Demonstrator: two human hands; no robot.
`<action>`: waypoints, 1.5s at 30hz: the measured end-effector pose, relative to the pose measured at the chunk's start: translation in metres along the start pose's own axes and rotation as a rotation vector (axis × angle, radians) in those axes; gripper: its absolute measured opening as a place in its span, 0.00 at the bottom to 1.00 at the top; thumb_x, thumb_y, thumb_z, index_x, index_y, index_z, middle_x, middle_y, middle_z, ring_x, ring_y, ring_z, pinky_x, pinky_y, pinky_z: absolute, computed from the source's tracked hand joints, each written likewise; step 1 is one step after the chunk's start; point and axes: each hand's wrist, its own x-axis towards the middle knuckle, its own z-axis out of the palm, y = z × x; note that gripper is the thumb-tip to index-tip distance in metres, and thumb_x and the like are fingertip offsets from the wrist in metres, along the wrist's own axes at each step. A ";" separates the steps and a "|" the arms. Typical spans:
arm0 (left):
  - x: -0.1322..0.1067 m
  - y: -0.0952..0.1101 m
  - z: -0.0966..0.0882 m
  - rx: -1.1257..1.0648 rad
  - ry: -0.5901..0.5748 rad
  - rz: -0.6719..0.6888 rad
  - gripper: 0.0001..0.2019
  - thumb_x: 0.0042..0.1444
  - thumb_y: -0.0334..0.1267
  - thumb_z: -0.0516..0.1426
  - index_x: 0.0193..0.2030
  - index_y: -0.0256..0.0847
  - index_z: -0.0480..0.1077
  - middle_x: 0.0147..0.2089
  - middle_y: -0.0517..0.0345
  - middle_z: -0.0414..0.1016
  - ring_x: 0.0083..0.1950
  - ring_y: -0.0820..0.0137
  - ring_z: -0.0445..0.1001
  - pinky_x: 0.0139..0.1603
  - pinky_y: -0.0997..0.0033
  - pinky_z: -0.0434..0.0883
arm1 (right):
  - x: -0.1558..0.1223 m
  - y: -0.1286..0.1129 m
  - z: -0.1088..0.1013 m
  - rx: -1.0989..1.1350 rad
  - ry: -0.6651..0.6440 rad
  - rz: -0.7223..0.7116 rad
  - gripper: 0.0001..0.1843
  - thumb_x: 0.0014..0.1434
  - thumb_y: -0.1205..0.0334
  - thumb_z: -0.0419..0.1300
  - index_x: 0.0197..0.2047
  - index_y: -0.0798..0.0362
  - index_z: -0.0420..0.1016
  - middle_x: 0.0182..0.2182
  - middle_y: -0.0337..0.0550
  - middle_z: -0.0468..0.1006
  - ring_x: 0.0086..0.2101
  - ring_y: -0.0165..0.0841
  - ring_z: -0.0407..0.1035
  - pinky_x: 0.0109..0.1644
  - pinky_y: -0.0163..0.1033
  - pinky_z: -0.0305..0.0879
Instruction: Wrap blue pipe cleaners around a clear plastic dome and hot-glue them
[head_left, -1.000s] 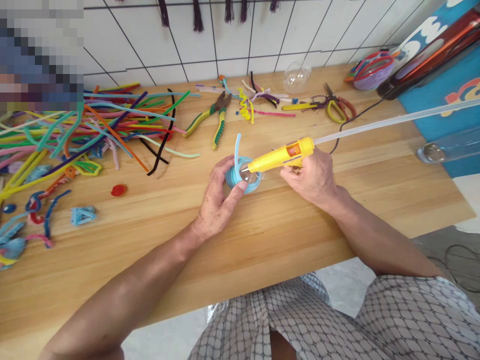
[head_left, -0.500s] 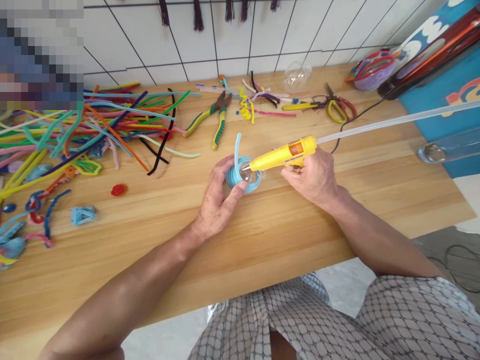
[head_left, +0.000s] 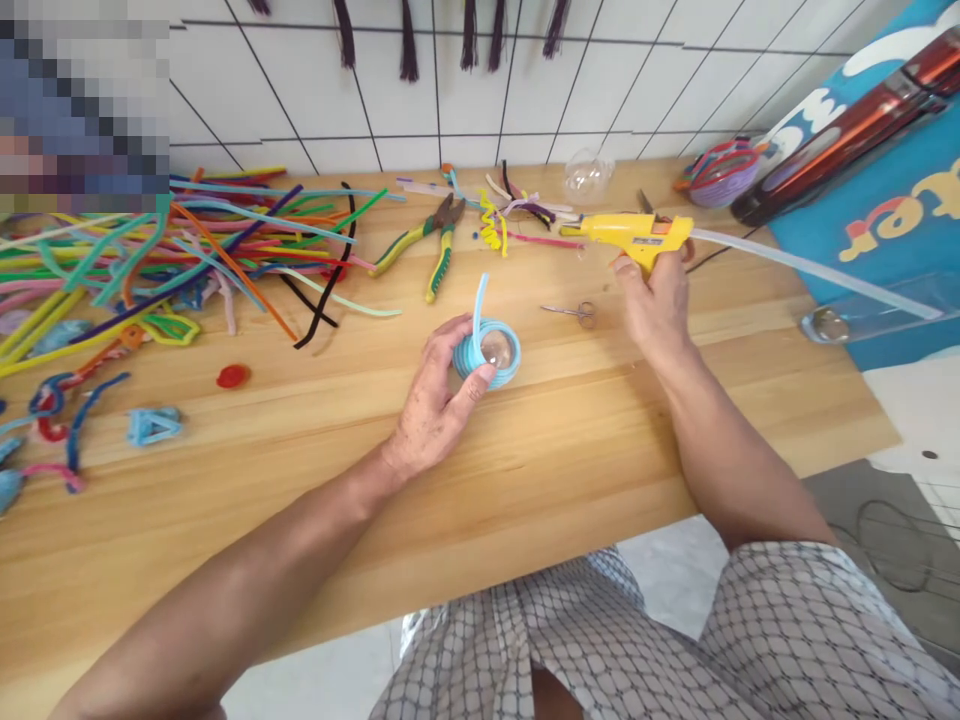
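My left hand (head_left: pixel 439 395) is closed around a clear plastic ball wrapped in a coil of light blue pipe cleaner (head_left: pixel 491 355); one blue end sticks up from the coil. My right hand (head_left: pixel 654 300) grips a yellow glue gun (head_left: pixel 630 232) by its handle, held over the far right part of the wooden table (head_left: pixel 525 470), well away from the ball. A long clear glue stick (head_left: pixel 817 270) trails from the gun's back toward the right. Small scissors (head_left: pixel 571 312) lie on the table between the two hands.
A heap of coloured pipe cleaners (head_left: pixel 150 260) covers the table's left side. Pliers (head_left: pixel 431 240) with green-yellow handles lie behind the ball. A clear plastic half shell (head_left: pixel 589 172), a woven bowl (head_left: pixel 720 172) and pipe cleaner scraps sit along the back edge by the tiled wall.
My right hand lifted the glue gun off the wrapped ball and carried it back and to the right. The small scissors came into sight. My left hand kept hold of the ball.
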 end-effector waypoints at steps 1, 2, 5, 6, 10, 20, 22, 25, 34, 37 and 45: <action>0.000 0.000 0.000 0.002 0.001 0.004 0.24 0.75 0.48 0.59 0.73 0.49 0.61 0.73 0.44 0.69 0.77 0.56 0.68 0.78 0.44 0.68 | 0.002 0.007 0.005 -0.006 0.030 0.059 0.19 0.68 0.55 0.53 0.60 0.46 0.72 0.58 0.58 0.80 0.58 0.52 0.76 0.61 0.62 0.73; 0.001 -0.001 0.001 0.003 0.002 0.006 0.24 0.75 0.48 0.59 0.73 0.49 0.61 0.73 0.44 0.69 0.76 0.56 0.68 0.77 0.44 0.68 | 0.004 0.013 0.010 -0.008 0.047 0.106 0.19 0.66 0.56 0.55 0.58 0.47 0.73 0.57 0.58 0.81 0.58 0.52 0.76 0.62 0.62 0.73; 0.002 -0.002 0.002 0.004 0.008 0.013 0.24 0.74 0.48 0.59 0.72 0.47 0.62 0.72 0.43 0.69 0.76 0.56 0.68 0.77 0.45 0.69 | 0.006 0.021 0.018 -0.012 0.057 0.192 0.20 0.61 0.57 0.58 0.56 0.49 0.75 0.54 0.58 0.83 0.57 0.51 0.76 0.61 0.61 0.73; 0.002 -0.002 0.003 0.004 0.011 0.019 0.24 0.74 0.48 0.59 0.71 0.47 0.62 0.72 0.42 0.70 0.76 0.56 0.69 0.77 0.45 0.69 | 0.007 0.022 0.018 -0.015 0.057 0.203 0.21 0.61 0.57 0.58 0.56 0.50 0.75 0.54 0.58 0.83 0.56 0.51 0.76 0.61 0.60 0.73; 0.003 -0.004 0.005 0.001 0.029 0.038 0.22 0.75 0.49 0.59 0.70 0.46 0.63 0.70 0.42 0.71 0.74 0.57 0.70 0.75 0.47 0.70 | 0.013 0.025 0.012 -0.012 0.052 0.238 0.21 0.60 0.57 0.58 0.56 0.50 0.76 0.55 0.58 0.83 0.57 0.52 0.76 0.63 0.60 0.72; 0.005 -0.003 0.006 0.008 0.014 0.016 0.22 0.75 0.51 0.57 0.70 0.45 0.63 0.71 0.41 0.70 0.74 0.56 0.70 0.76 0.47 0.69 | 0.013 0.036 -0.004 -0.087 -0.116 0.185 0.21 0.57 0.62 0.63 0.54 0.54 0.76 0.57 0.61 0.80 0.59 0.52 0.72 0.67 0.61 0.68; 0.005 -0.003 0.006 0.009 0.013 0.020 0.22 0.75 0.51 0.57 0.70 0.45 0.63 0.71 0.41 0.70 0.74 0.56 0.70 0.76 0.47 0.70 | 0.001 0.030 -0.017 -0.124 -0.038 0.174 0.21 0.57 0.60 0.65 0.54 0.54 0.75 0.55 0.60 0.80 0.58 0.52 0.72 0.68 0.63 0.67; 0.005 -0.003 0.007 -0.001 0.012 0.028 0.22 0.75 0.51 0.57 0.69 0.45 0.63 0.71 0.41 0.70 0.74 0.56 0.70 0.75 0.46 0.70 | -0.019 0.004 -0.037 -0.090 0.075 0.098 0.21 0.58 0.59 0.66 0.55 0.51 0.75 0.52 0.54 0.81 0.53 0.49 0.74 0.66 0.64 0.69; 0.005 -0.003 0.008 -0.028 0.025 0.039 0.23 0.75 0.52 0.57 0.70 0.45 0.64 0.71 0.40 0.70 0.74 0.55 0.70 0.76 0.45 0.69 | -0.025 -0.128 -0.025 0.746 -0.311 -0.069 0.15 0.64 0.45 0.70 0.49 0.43 0.82 0.51 0.42 0.85 0.55 0.42 0.77 0.64 0.52 0.72; 0.005 -0.003 0.008 -0.032 0.027 0.063 0.23 0.75 0.51 0.57 0.70 0.44 0.64 0.71 0.39 0.70 0.74 0.55 0.70 0.76 0.45 0.70 | -0.022 -0.147 -0.009 0.951 -0.445 0.009 0.20 0.60 0.39 0.73 0.47 0.42 0.83 0.54 0.40 0.84 0.58 0.41 0.76 0.67 0.50 0.70; 0.006 -0.001 0.006 -0.005 0.012 0.082 0.24 0.75 0.48 0.57 0.72 0.44 0.63 0.72 0.39 0.70 0.76 0.55 0.69 0.76 0.44 0.69 | -0.028 -0.155 0.000 1.171 -0.494 0.174 0.20 0.52 0.41 0.78 0.34 0.46 0.81 0.47 0.40 0.83 0.49 0.38 0.77 0.57 0.46 0.75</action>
